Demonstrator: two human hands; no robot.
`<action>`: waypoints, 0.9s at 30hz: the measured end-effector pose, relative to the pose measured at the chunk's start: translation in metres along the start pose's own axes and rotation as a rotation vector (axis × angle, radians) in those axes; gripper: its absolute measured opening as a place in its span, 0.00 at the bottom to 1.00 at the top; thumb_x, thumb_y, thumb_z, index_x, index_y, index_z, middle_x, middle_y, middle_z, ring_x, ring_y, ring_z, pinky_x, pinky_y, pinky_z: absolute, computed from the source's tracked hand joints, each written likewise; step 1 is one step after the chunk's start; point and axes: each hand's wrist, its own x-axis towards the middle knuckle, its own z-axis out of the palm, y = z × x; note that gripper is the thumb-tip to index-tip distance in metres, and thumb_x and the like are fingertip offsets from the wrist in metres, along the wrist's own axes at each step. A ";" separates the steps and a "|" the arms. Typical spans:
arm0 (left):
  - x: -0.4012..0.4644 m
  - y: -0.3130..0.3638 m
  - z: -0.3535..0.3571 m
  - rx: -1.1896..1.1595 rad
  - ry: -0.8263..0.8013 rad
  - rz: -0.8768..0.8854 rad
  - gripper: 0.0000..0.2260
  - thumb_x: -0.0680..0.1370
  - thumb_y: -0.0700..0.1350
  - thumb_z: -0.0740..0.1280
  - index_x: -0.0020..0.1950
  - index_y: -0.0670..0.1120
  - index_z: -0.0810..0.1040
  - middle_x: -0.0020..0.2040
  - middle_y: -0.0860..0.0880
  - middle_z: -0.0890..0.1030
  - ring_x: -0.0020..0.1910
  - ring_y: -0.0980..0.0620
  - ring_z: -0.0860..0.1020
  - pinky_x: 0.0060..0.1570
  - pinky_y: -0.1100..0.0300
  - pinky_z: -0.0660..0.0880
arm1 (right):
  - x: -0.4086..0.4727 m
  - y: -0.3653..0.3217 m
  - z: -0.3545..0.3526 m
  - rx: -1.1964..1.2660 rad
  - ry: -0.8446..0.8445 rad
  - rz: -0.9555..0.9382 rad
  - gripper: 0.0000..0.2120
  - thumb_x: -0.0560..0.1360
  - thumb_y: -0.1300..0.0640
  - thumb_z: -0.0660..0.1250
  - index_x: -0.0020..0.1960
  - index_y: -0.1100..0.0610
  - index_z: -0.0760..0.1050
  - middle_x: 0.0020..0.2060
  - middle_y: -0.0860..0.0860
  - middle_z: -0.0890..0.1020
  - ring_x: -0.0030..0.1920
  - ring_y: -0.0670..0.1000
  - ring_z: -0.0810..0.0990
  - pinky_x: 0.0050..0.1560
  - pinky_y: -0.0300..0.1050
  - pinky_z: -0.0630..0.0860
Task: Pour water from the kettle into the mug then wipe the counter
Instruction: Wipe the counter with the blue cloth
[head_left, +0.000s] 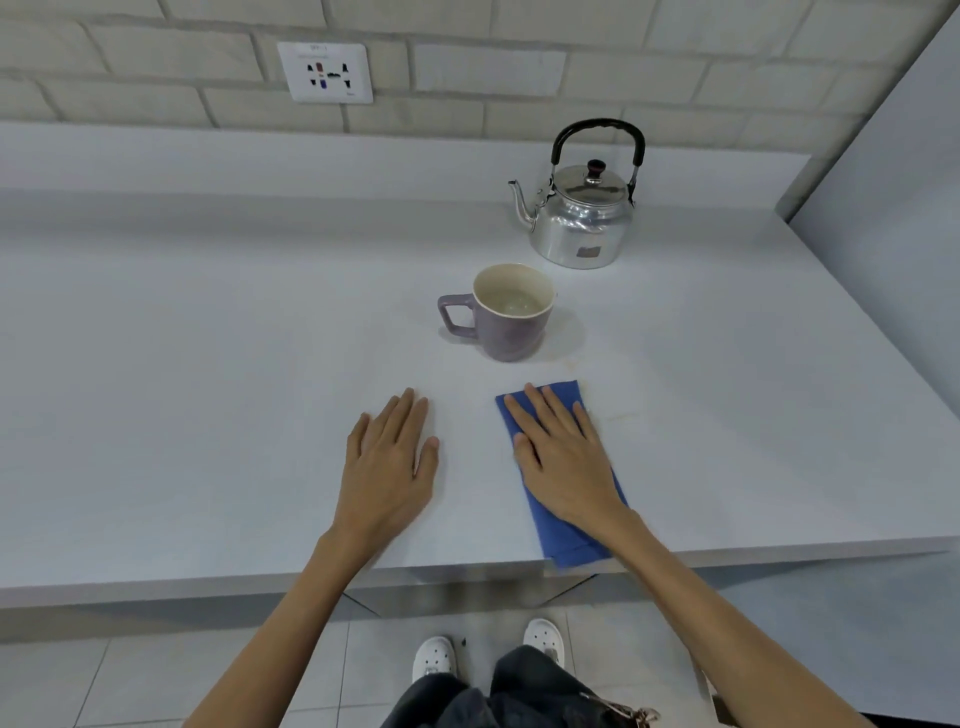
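A shiny metal kettle (576, 218) with a black handle stands upright at the back right of the white counter (208, 364), spout pointing left. In front of it sits a purple mug (506, 317) with a cream inside, handle to the left, water in its bottom. A folded blue cloth (566, 540) lies near the counter's front edge, its near end overhanging. My right hand (563, 457) rests flat on the cloth, fingers spread. My left hand (389, 462) lies flat on the bare counter to the left of it, holding nothing.
A faint wet or stained patch (613, 410) shows on the counter just right of the cloth. A wall socket (325, 73) sits on the brick wall behind. A grey panel (893, 208) borders the counter on the right. My white shoes (436, 660) stand on the tiled floor.
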 end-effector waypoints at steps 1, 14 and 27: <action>-0.001 0.000 0.001 0.013 -0.007 0.003 0.24 0.81 0.52 0.52 0.76 0.48 0.58 0.78 0.49 0.58 0.77 0.52 0.54 0.75 0.51 0.47 | 0.007 0.002 0.000 -0.001 0.001 0.016 0.24 0.81 0.51 0.48 0.77 0.48 0.53 0.78 0.48 0.53 0.78 0.48 0.49 0.75 0.50 0.40; -0.004 -0.002 0.009 0.186 -0.063 0.033 0.34 0.76 0.66 0.42 0.78 0.51 0.49 0.79 0.50 0.49 0.77 0.54 0.44 0.76 0.47 0.41 | -0.007 -0.017 0.007 -0.008 -0.022 -0.078 0.24 0.82 0.49 0.47 0.77 0.47 0.50 0.78 0.48 0.52 0.78 0.49 0.47 0.75 0.49 0.39; -0.005 0.000 0.008 0.172 -0.056 0.027 0.35 0.75 0.69 0.42 0.78 0.52 0.48 0.79 0.51 0.47 0.77 0.55 0.43 0.76 0.45 0.41 | -0.048 0.058 -0.019 -0.079 -0.043 -0.006 0.24 0.82 0.48 0.46 0.75 0.45 0.42 0.76 0.43 0.45 0.76 0.43 0.41 0.76 0.46 0.38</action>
